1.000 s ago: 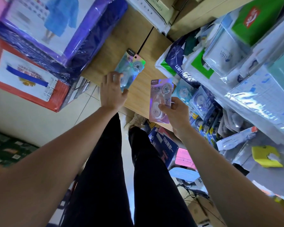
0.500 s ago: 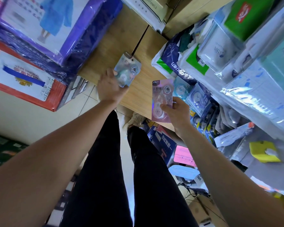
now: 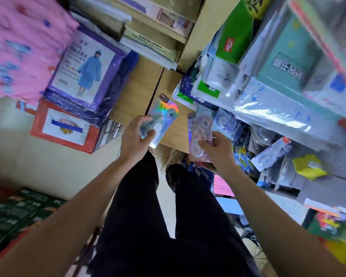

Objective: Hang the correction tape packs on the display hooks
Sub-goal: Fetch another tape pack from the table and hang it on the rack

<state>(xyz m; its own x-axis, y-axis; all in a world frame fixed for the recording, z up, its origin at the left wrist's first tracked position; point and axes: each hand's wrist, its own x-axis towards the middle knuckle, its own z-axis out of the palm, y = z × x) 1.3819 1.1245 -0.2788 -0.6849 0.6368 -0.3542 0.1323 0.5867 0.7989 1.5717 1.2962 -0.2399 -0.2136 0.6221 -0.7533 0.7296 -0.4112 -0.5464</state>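
**Two packs in hand, the display off to the right**

Head view: A person stands at a crowded stationery shelf with a correction tape pack in each hand. The left hand point(image 3: 135, 136) curls its fingers and thumb round the lower half of a blue pack point(image 3: 164, 114) with a rainbow sheen, held in front of a wooden board point(image 3: 144, 82). The right hand point(image 3: 218, 150) pinches a pink pack point(image 3: 200, 132) at mid-length, thumb on its face. Both packs stand nearly lengthwise up the frame, header ends pointing away from the wrists; the blue one leans a little to the right.

A row of hung packs point(image 3: 226, 120) lies just right of the pink pack, at about the same height, edge-on among plastic-wrapped goods. The hooks themselves are hidden behind that stock.

The right hand is plainly the nearer of the two, so the pink pack looks likeliest to go on first, its header end carried rightward to a hook. The blue pack is further off, with the pink one between it and the display.
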